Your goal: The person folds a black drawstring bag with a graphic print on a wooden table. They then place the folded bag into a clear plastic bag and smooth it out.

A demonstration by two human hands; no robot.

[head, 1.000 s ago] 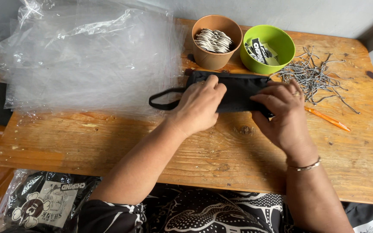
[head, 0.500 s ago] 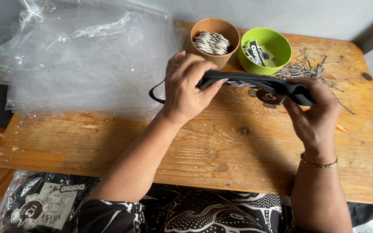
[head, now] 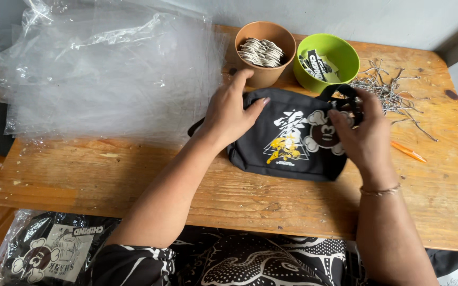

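Worn planks make up the wooden table (head: 133, 175), backed by a pale wall. On it, slightly right of centre, a small black pouch (head: 292, 140) with a white and yellow print stands tipped with its printed face toward the camera. The left hand (head: 231, 114) lies on the pouch's upper left corner, fingers spread and curled over the top edge, holding it up. The right hand (head: 364, 135) grips the right end, fingers closed around the black strap (head: 340, 95) there. Just behind the pouch stand a brown paper cup (head: 266, 74) filled with round white tags and a green bowl (head: 340, 58) holding printed cards. A heap of thin metal chains (head: 393, 90) lies to the right, with an orange pen (head: 408, 151) nearer the edge. Clear plastic bags (head: 107, 74) cover the table's left part. A bagged black item (head: 49, 254) sits below the table's near edge
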